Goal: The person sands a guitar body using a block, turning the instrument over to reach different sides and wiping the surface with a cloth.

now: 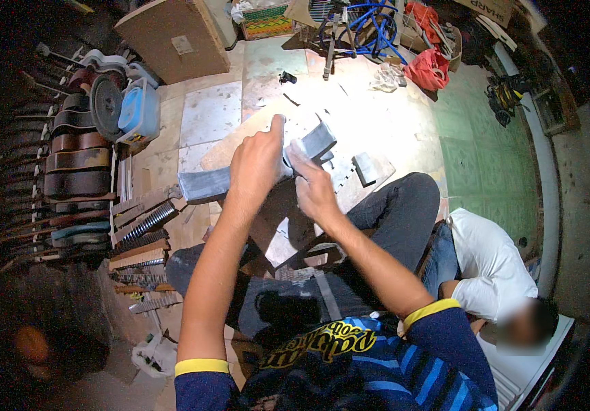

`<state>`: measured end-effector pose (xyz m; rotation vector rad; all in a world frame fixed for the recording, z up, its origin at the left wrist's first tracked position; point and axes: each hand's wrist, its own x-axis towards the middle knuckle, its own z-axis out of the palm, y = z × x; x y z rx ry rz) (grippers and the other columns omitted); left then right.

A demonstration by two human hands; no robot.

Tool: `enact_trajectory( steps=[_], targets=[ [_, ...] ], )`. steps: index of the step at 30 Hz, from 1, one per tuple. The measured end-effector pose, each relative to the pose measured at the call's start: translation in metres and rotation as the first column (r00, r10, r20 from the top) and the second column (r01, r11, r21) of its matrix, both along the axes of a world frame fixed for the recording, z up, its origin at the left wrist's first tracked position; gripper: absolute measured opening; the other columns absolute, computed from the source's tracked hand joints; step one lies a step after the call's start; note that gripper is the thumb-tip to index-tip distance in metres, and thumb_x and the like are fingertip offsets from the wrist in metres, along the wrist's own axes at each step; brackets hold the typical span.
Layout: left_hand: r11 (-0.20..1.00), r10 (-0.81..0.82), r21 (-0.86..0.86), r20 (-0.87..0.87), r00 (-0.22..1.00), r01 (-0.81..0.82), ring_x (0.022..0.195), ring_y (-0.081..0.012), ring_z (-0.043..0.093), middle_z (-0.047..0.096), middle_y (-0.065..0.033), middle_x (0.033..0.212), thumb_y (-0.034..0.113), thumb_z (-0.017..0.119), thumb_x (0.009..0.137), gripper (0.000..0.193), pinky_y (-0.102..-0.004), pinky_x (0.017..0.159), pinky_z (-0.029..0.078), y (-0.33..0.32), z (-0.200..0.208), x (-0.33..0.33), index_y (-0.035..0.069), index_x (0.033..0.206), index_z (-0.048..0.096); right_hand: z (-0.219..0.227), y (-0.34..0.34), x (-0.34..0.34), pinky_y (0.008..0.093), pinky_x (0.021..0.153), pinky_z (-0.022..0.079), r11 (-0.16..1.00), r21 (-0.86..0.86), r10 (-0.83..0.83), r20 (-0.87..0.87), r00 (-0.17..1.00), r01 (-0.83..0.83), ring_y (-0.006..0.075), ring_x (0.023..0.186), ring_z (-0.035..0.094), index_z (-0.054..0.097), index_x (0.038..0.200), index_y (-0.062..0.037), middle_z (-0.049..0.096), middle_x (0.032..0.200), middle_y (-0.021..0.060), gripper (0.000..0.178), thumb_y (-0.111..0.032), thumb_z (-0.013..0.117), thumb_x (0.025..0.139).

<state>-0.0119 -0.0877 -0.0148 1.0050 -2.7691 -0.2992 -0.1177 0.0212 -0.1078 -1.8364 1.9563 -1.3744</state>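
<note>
A dusty dark-grey piece with a curved band-like side, apparently a guitar body on edge (204,185), lies across my lap. My left hand (257,163) is closed over its middle, thumb pointing up and away, most of its fingers hidden underneath. To the right, my right hand (313,186) grips the same piece near its right end, fingers along the pale dusty surface. Whether either palm also covers something small, I cannot tell. A grey rectangular block (365,168) rests on a board just right of the right hand.
Guitar bodies (79,161) stand in a row at the left, near a clear bin (146,113) with a blue item. Wood strips and springs (148,225) lie at my left. A person in a white shirt (490,257) sits close on the right. Blue tubing (375,31) and red bags (427,68) are at the back.
</note>
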Motion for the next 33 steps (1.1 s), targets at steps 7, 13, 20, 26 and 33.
enact_trajectory(
  steps=[7, 13, 20, 26, 33],
  targets=[
    [0.999, 0.051, -0.004, 0.083, 0.995, -0.05, 0.082, -0.0437, 0.068, 0.068, -0.0256, 0.081, 0.001, 0.063, 0.076, 0.041, -0.0524, 0.07, 0.054, -0.004, 0.009, 0.01, 0.001, 0.114, 0.047, 0.082, 0.016, -0.02, 0.0254, 0.066, 0.045, 0.999, 0.03, -0.033, 0.883, 0.467, 0.014, 0.0127, 0.07, 0.049, 0.056, 0.132, 0.0043, 0.065, 0.108, 0.012, 0.053, 0.007, 0.04, 0.082],
    [0.97, 0.244, -0.032, 0.15, 0.958, -0.242, 0.081, -0.0411, 0.069, 0.068, -0.0244, 0.08, -0.002, 0.064, 0.072, 0.015, -0.0492, 0.07, 0.055, 0.012, 0.013, 0.005, -0.001, 0.087, 0.062, 0.032, 0.015, 0.001, 0.0394, 0.103, 0.046, 0.994, 0.113, -0.035, 0.192, 0.981, 0.013, 0.0361, 0.12, 0.058, 0.057, 0.132, -0.0026, 0.056, 0.136, 0.0202, 0.056, 0.007, 0.045, 0.078],
    [0.982, 0.146, -0.122, 0.024, 0.989, -0.142, 0.075, -0.0415, 0.069, 0.066, -0.0249, 0.074, -0.003, 0.061, 0.072, 0.004, -0.0482, 0.066, 0.056, -0.01, 0.002, 0.017, -0.002, 0.076, 0.063, 0.033, 0.001, 0.017, 0.0447, 0.087, 0.054, 0.954, 0.298, -0.014, 0.103, 0.995, -0.018, 0.0409, 0.105, 0.062, 0.049, 0.142, -0.0096, 0.048, 0.144, 0.0167, 0.072, 0.008, 0.048, 0.071],
    [0.98, 0.182, -0.096, 0.064, 0.981, -0.175, 0.075, -0.0406, 0.069, 0.066, -0.0253, 0.074, -0.002, 0.061, 0.072, 0.004, -0.0485, 0.065, 0.055, -0.005, 0.012, 0.009, -0.003, 0.076, 0.063, 0.042, -0.021, -0.001, 0.0463, 0.073, 0.057, 0.9, 0.431, 0.019, -0.186, 0.982, 0.064, 0.0393, 0.082, 0.068, 0.05, 0.14, -0.0098, 0.052, 0.141, 0.015, 0.069, 0.004, 0.054, 0.073],
    [0.985, 0.153, -0.088, 0.045, 0.987, -0.149, 0.074, -0.0392, 0.07, 0.067, -0.0242, 0.075, -0.002, 0.061, 0.074, 0.004, -0.0464, 0.065, 0.056, -0.01, 0.015, 0.015, -0.002, 0.077, 0.063, 0.051, -0.026, -0.001, 0.0408, 0.058, 0.056, 0.909, 0.39, 0.022, -0.399, 0.917, 0.148, 0.0327, 0.066, 0.069, 0.05, 0.139, -0.0074, 0.048, 0.145, 0.0154, 0.058, 0.001, 0.048, 0.081]
  ],
)
